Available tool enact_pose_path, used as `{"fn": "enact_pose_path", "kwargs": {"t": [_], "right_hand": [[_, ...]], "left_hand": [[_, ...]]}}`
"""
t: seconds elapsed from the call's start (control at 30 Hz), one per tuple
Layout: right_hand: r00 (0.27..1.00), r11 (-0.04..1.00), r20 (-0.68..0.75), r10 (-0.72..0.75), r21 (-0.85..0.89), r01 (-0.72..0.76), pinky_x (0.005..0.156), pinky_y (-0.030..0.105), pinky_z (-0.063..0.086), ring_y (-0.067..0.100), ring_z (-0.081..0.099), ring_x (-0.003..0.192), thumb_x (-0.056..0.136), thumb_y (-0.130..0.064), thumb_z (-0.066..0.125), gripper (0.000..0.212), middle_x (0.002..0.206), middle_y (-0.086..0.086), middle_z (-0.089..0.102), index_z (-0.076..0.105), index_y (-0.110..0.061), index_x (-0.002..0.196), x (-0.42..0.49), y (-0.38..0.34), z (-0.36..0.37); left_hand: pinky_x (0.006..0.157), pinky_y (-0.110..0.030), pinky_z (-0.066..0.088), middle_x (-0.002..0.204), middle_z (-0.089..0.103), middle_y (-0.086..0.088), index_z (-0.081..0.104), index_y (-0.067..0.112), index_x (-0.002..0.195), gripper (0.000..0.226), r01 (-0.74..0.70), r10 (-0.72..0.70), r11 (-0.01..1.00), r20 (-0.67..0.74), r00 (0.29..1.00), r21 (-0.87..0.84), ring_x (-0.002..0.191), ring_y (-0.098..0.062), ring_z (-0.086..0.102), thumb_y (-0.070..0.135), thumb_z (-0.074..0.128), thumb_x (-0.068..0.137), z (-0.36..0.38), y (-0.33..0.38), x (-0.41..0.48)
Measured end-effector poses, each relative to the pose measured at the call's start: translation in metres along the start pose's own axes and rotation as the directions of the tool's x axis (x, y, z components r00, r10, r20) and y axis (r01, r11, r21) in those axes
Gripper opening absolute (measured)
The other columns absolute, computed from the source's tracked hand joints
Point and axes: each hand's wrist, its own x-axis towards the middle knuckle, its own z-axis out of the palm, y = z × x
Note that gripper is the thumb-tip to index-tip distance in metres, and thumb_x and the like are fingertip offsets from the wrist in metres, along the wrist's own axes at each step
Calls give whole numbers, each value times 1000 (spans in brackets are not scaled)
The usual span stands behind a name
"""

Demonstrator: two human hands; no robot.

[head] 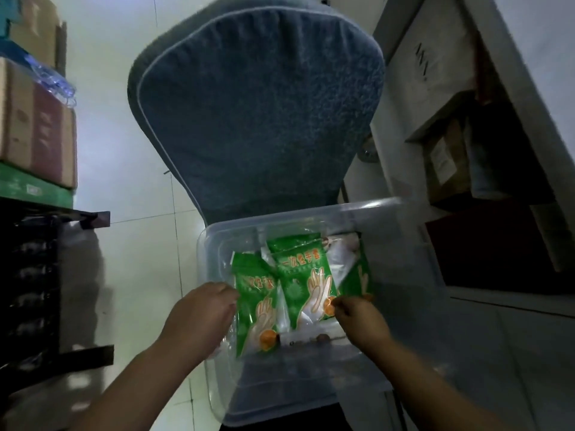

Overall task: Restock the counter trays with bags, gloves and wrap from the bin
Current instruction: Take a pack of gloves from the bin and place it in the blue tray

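Clamping left hand (202, 312) and right hand (361, 315) fingers on edges of slick glove packets (303, 275), we risk dropping them into the bin (280, 217).

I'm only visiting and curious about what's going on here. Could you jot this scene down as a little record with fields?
Setting: dim room, cardboard boxes stacked at left
Container: clear plastic bin resting on a blue padded chair
Contents: three green glove packets, some clear wrapping
Left side: left hand grips the edge of the left glove packet
Right side: right hand pinches the lower corner of the middle glove packet
Third: right glove packet, partly hidden
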Motion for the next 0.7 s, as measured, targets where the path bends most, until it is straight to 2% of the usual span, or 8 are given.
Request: {"fn": "enact_pose_path", "kwargs": {"t": [0.17, 0.27, 0.33, 0.4, 0.5, 0.6, 0.67, 0.7], "right_hand": [[982, 991, -147, 122, 69, -113, 92, 31, 40, 34, 52, 115, 90, -12, 55, 37, 125, 22, 56, 49, 2, 124, 75, 8, 37], [976, 983, -143, 167, 95, -154, 98, 36, 39, 37, 48, 120, 87, -13, 60, 49, 128, 24, 51, 42, 5, 129, 101, 8, 58], [963, 980, -186, 193, 80, -181, 93, 38, 43, 37, 51, 113, 85, -19, 65, 47, 122, 24, 55, 47, 4, 122, 106, 7, 69], [953, 974, -208, 222, 93, -207, 80, 38, 46, 37, 57, 100, 86, -24, 64, 33, 109, 23, 60, 56, 2, 106, 105, 5, 71], [967, 954, -178, 183, 268, -131, 67, 33, 39, 35, 58, 84, 87, -20, 61, 22, 92, 24, 61, 61, 1, 87, 93, 0, 62], [981, 821, -161, 111, 571, 1, 62, 27, 41, 18, 56, 66, 87, -9, 60, 18, 71, 7, 59, 55, -13, 70, 67, -15, 40], [990, 688, -124, 71, 725, 41, 62, 26, 47, 12, 59, 66, 86, -4, 60, 12, 74, 5, 65, 59, -13, 77, 46, -26, 25], [993, 627, -104, 55, 778, 46, 63, 26, 50, 12, 62, 69, 86, -4, 60, 10, 77, 5, 68, 62, -13, 82, 37, -31, 19]], "left_hand": [[70, -38, 54, 99, 68, -1, 68, 18, 97, 18, -25, 25, 1000, 4, 1000, -15, 92, -23, 62, 15, 56, 84, 25, -6, 29], [67, -40, 55, 97, 69, -3, 68, 16, 97, 17, -11, 11, 1000, 4, 1000, 25, 90, -26, 63, 14, 59, 82, 32, -8, 41], [65, -40, 55, 95, 69, -5, 68, 15, 95, 16, 23, -23, 998, -4, 1000, 51, 89, -28, 63, 14, 59, 81, 35, -6, 45], [64, -39, 54, 94, 69, -5, 67, 14, 94, 15, 65, -64, 997, -9, 998, 50, 88, -28, 62, 15, 58, 82, 38, -1, 47], [68, -38, 52, 96, 67, -3, 66, 17, 98, 18, 111, -111, 994, 8, 994, 7, 90, -26, 61, 18, 54, 84, 43, 10, 47], [77, -36, 50, 106, 68, -2, 64, 21, 108, 25, 172, -172, 980, 2, 985, -96, 98, -24, 60, 21, 55, 85, 47, 23, 48], [83, -34, 48, 118, 64, -2, 56, 22, 122, 38, 244, -254, 936, -4, 967, -254, 108, -23, 58, 24, 60, 84, 50, 33, 48], [87, -34, 48, 120, 62, -1, 52, 21, 126, 45, 297, -311, 874, 27, 950, -385, 111, -22, 57, 24, 64, 82, 49, 38, 48]]}}
